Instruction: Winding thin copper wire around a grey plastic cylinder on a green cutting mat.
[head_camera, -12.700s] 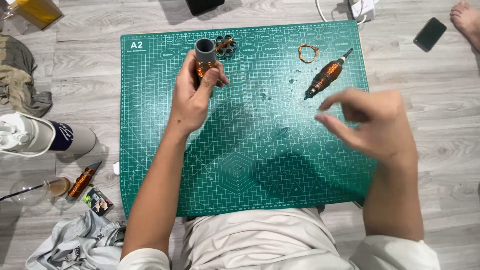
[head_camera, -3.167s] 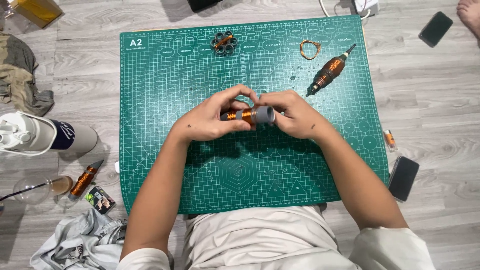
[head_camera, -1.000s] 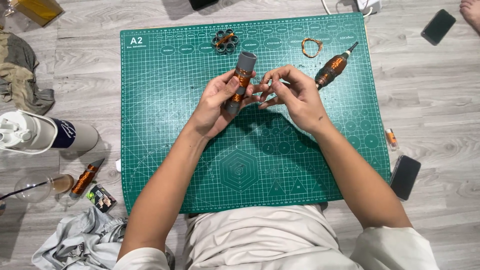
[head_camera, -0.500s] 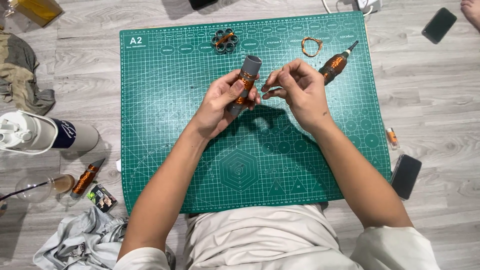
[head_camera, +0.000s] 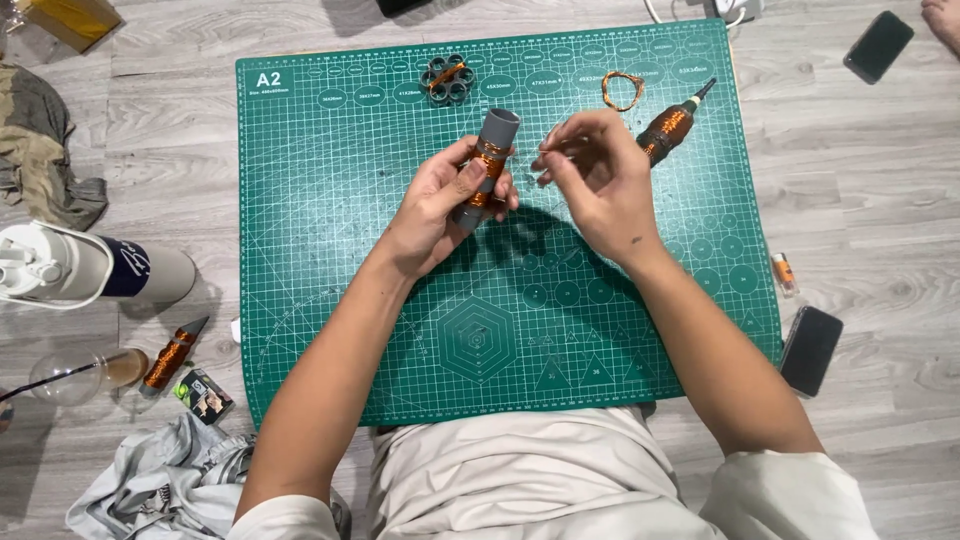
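My left hand grips a grey tube wound with copper wire, holding it tilted above the green cutting mat. My right hand hovers just right of the tube's top, fingertips pinched together as if on a thin wire end that is too fine to see clearly. A copper-wound spool with a pointed tip lies just beyond my right hand. A loose loop of copper wire and a grey cluster of small rings lie at the mat's far edge.
Left of the mat are a white bottle, a second copper spool, a clear glass, a small packet and grey cloth. Dark phones lie at right and far right. A small orange item is near the mat's right edge.
Both hands have risen slightly toward the far side of the mat. The tube has gone from lying level between both hands to tilted in my left hand alone, with my right hand drawn off to its right.
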